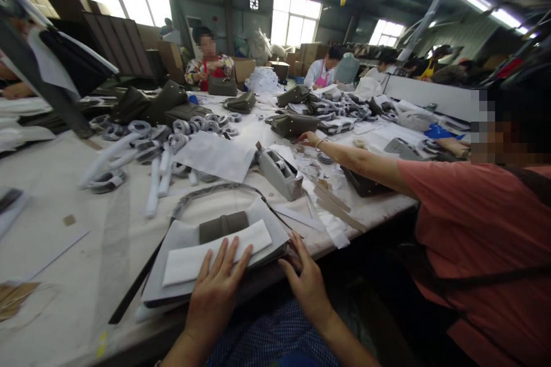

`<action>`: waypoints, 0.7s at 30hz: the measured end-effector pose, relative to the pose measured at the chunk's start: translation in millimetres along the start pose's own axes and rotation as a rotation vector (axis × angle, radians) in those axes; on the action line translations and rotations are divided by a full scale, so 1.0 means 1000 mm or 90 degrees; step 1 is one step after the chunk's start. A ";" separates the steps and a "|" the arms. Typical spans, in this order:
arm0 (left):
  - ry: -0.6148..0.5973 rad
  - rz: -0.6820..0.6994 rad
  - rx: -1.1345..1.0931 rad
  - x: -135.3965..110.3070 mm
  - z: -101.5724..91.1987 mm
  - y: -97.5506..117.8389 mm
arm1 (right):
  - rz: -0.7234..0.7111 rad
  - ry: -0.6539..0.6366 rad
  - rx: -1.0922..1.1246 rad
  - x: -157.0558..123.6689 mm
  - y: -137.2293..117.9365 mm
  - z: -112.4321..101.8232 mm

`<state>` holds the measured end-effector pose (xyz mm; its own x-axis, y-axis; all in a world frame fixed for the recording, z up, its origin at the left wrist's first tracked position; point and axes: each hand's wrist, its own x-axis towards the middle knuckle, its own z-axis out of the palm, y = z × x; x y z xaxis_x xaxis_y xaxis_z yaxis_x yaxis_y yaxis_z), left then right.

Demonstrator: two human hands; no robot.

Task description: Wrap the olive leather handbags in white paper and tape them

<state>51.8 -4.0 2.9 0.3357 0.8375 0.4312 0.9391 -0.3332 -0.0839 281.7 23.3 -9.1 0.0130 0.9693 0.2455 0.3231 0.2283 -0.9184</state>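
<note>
A flat grey handbag (185, 241) wrapped in white paper lies at the near edge of the table (64, 275), with an olive flap (224, 225) and a white foam strip (202, 258) on top. My left hand (217, 289) lies flat on the strip, fingers stretched out. My right hand (305, 281) touches the bag's right corner, fingers curled at its edge. The bag's strap (215, 190) loops behind it.
A grey tape dispenser (279, 172) stands just behind the bag. Wrapped straps and rolls (150, 155) cover the table's middle; olive bags (297, 123) sit farther back. A person in an orange shirt (473, 229) at my right reaches an arm across the table. Other workers sit at the far side.
</note>
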 end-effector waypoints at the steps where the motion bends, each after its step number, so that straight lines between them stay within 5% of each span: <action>1: 0.001 -0.002 -0.004 0.000 0.000 0.000 | 0.069 -0.022 0.058 0.001 -0.001 0.001; 4: 0.005 0.000 -0.010 -0.001 -0.002 0.000 | 0.186 -0.108 0.187 0.013 -0.012 -0.002; 8: 0.023 -0.005 -0.020 -0.002 -0.005 -0.002 | 0.233 -0.204 0.218 0.029 -0.037 -0.009; 16: 0.075 -0.037 -0.053 -0.007 -0.007 -0.012 | 0.354 -0.088 0.542 0.021 -0.069 0.024; 21: 0.098 -0.038 -0.072 -0.007 -0.004 -0.013 | 0.399 -0.028 0.593 0.026 -0.080 0.036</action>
<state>37.0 -7.1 4.5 0.2568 0.7841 0.5650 0.9397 -0.3392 0.0437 222.3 33.7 59.3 -0.1143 0.9349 -0.3360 -0.5626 -0.3397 -0.7537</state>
